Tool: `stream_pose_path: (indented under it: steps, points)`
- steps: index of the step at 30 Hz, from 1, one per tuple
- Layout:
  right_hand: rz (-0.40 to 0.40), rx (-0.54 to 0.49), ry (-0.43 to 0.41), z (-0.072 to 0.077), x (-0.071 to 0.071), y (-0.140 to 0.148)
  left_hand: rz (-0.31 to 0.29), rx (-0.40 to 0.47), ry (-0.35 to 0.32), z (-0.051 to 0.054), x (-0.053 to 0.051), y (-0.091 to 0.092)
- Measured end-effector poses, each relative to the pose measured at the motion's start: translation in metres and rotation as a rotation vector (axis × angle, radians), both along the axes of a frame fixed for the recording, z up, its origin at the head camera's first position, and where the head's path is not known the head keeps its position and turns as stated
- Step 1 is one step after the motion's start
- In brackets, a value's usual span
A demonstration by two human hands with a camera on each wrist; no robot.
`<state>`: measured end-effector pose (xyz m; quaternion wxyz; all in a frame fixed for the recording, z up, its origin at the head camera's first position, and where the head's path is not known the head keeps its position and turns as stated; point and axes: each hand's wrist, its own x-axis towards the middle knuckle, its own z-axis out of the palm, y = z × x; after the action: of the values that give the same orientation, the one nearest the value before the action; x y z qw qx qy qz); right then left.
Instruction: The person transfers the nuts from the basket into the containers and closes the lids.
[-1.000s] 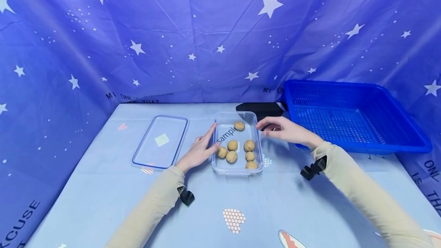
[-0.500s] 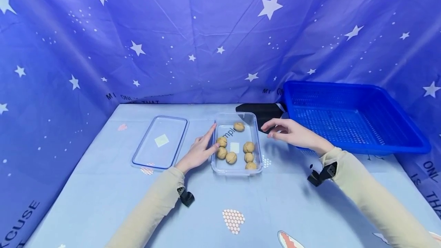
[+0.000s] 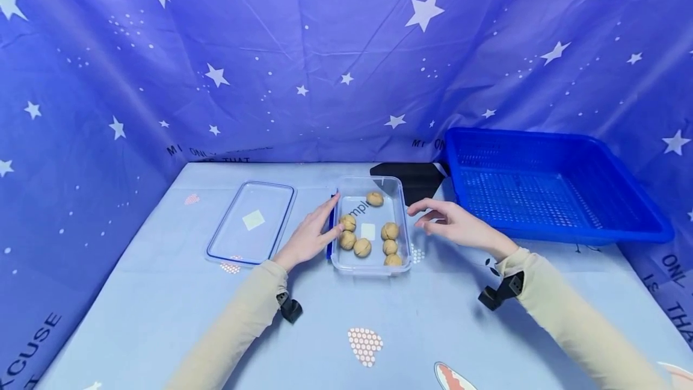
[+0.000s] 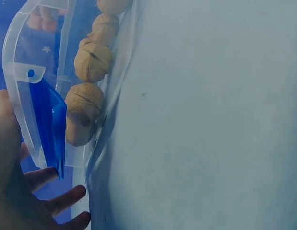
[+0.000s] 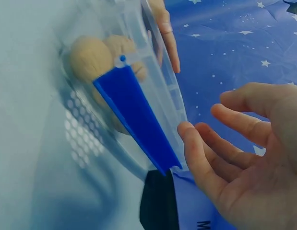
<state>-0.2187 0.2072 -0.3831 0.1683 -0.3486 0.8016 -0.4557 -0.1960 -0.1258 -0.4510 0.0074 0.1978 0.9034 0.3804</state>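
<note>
A clear plastic food container [image 3: 373, 268] stands uncovered on the table, with several walnuts [image 3: 362, 248] inside. My left hand [image 3: 305, 239] lies along its left side, fingers fairly straight, thumb at the rim. In the left wrist view, a blue side latch [image 4: 53, 124] hangs down beside those fingers. To the right of the container is my right hand [image 3: 460, 222], its fingers loosely bent and holding nothing. The right wrist view has its thumb close to the rim near another blue latch [image 5: 136, 117]; whether they touch I cannot tell.
A clear lid [image 3: 251, 224] with a blue seal and a pale square label lies on the table to the left. At the back right sits a blue perforated basket [image 3: 547, 230]. A black shape [image 3: 414, 178] shows behind the container. A starry blue curtain [image 3: 325, 35] backs the table.
One walnut has rolled left toward the container's left wall. My right hand moved away to the right, then back slightly nearer. A blue latch now shows at the left side beside my left hand.
</note>
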Motion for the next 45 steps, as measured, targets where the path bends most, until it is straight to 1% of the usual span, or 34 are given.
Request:
stream_pose_path:
  steps: [3,6,9,13,18,22,27,31,36,41,45]
  points:
    - [0.009,-0.021,0.013,-0.006,0.000,-0.005,0.002,0.055,0.008,0.000,-0.001,-0.006]
    - [-0.003,-0.032,0.044,-0.012,0.000,-0.012,0.027,0.109,0.025,-0.002,-0.002,-0.014]
    - [-0.056,-0.037,0.069,-0.018,0.001,-0.018,0.050,0.146,0.060,-0.003,-0.003,-0.025]
    - [-0.153,-0.053,0.055,-0.021,0.004,-0.024,0.087,0.175,0.079,-0.002,-0.004,-0.040]
    - [-0.244,-0.058,0.052,-0.020,0.005,-0.026,0.154,0.213,0.063,0.002,-0.004,-0.059]
    - [-0.267,-0.084,0.047,-0.020,0.005,-0.029,0.205,0.243,0.047,0.004,0.000,-0.075]
    - [-0.272,-0.130,0.028,-0.021,0.005,-0.036,0.264,0.201,0.077,0.007,-0.002,-0.095]
    - [-0.287,-0.144,0.020,-0.020,0.005,-0.044,0.289,0.160,0.070,0.010,-0.004,-0.114]
    - [-0.321,-0.148,0.058,-0.017,0.006,-0.055,0.316,0.122,0.050,0.011,-0.005,-0.143]
    - [-0.312,-0.160,0.052,-0.016,0.005,-0.069,0.369,0.065,0.030,0.010,-0.002,-0.168]
    - [-0.301,-0.145,0.055,-0.017,0.005,-0.081,0.401,0.055,0.005,0.011,0.004,-0.179]
